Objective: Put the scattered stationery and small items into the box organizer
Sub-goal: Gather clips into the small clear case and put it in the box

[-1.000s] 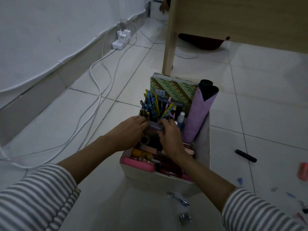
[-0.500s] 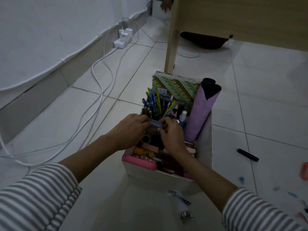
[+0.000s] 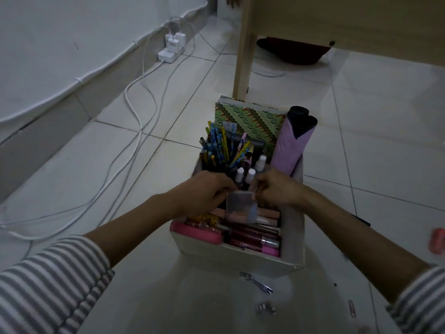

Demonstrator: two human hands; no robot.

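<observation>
- The left hand [image 3: 207,192] and the right hand [image 3: 277,189] met over the middle of the box [image 3: 292,239], which stood on the floor [image 3: 385,141]; both gripped a small clear case [image 3: 240,209], the left with fingers curled at its left edge, the right pinching its far right corner.
- The case hung just over the lip tubes [image 3: 252,237] lying in the near compartment; whether it touched them could not be told.
- It looked like thin hard plastic; probably light, stiff and a little slippery; a squeeze on the flat faces might pop the lid, so the short edges seemed the safer hold.
- Farther in, pencils [image 3: 216,148] stood upright at the left; small bottles [image 3: 250,174] stood just beyond the hands; a patterned notebook [image 3: 250,121] and a purple roll [image 3: 293,145] leaned at the far side.
- On the floor just near of the box lay a metal clip [image 3: 256,283], a binder clip [image 3: 266,308] and a paper clip [image 3: 352,308]; a black pen [image 3: 361,221] lay to the right, partly hidden by the forearm; these seemed left to gather.
</observation>
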